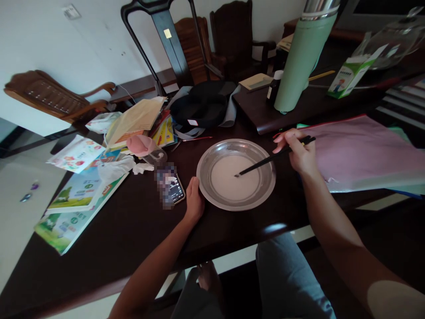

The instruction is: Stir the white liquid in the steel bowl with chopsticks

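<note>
A round metal plate (201, 177) with a wide rim stands on the dark table, holding a whitish, cloudy liquid (229, 188). My left hand (194, 199) grips the plate's left rim, its fingers close together; part of them is hidden at the edge. Black chopsticks (262, 163) are held in my right hand (300, 150), to the right of the plate. Their tips reach down into the liquid near the middle of the plate. A phone (175, 188) with a lit screen lies left of my left hand.
A pink-capped bottle (141, 145), crumpled tissue and booklets (76, 195) lie to the left. Behind the plate is a black bag (199, 106). A tall green thermos (299, 66) stands on a raised board, and a pink folder (358, 150) lies at the right.
</note>
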`<state>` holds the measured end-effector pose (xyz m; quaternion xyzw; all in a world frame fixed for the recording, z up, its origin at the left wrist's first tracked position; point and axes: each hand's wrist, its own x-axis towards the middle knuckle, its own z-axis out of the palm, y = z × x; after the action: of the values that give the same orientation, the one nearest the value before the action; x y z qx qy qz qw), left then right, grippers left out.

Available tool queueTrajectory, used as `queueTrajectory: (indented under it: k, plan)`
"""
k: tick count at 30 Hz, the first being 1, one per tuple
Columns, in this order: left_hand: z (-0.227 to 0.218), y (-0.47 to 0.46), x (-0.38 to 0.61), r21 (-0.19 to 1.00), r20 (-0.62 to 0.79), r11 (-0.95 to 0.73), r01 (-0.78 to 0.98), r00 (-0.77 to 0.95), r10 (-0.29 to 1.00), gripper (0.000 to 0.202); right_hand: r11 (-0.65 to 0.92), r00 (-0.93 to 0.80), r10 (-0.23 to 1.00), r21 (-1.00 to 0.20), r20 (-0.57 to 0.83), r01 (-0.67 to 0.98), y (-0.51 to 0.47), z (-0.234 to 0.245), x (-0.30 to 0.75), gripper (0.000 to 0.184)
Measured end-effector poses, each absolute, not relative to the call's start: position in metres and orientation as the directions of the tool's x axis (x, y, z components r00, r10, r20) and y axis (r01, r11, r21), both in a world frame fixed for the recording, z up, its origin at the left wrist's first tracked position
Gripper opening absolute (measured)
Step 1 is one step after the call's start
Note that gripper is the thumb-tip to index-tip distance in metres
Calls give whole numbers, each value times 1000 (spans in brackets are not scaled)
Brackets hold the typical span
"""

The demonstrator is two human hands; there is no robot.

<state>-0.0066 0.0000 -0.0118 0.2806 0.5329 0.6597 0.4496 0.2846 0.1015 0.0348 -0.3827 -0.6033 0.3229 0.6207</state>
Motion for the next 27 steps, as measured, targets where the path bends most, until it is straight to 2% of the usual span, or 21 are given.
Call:
queueTrajectory:
  k: [5, 8, 11, 14, 17, 19, 23, 25, 27]
  plan:
    - [-10, 0, -5, 952, -127, -13, -305, -432, 893, 52, 437, -99, 897, -898, 430, 57, 99, 34, 284, 42]
    - [-9, 0, -5, 952, -133, -7, -305, -433, 891, 53, 462, -30, 887, -881, 462, 105, 99, 36, 283, 44]
    - [-8, 0, -4, 950, -145, 3, -313, -431, 891, 51, 485, 79, 869, -872, 489, 70, 102, 35, 284, 46]
    - [-9, 0, -5, 952, -131, -7, -306, -429, 894, 50, 454, -15, 891, -891, 453, 9, 101, 34, 285, 42]
    - [-11, 0, -6, 957, -112, -20, -290, -430, 896, 50, 427, -142, 897, -903, 418, 38, 98, 34, 283, 39]
    - [-12, 0, -6, 960, -103, -24, -279, -432, 896, 51, 453, -103, 890, -889, 445, 75, 99, 35, 282, 40]
    - [-11, 0, -5, 959, -99, -30, -280, -434, 895, 52, 508, 98, 854, -860, 510, 48, 103, 36, 284, 43]
    - [-9, 0, -5, 958, -105, -27, -287, -435, 894, 52, 487, 70, 871, -873, 487, 22, 102, 35, 285, 44]
    - [-8, 0, -4, 956, -113, -21, -293, -434, 894, 51, 447, -40, 894, -894, 446, 20, 100, 34, 284, 43]
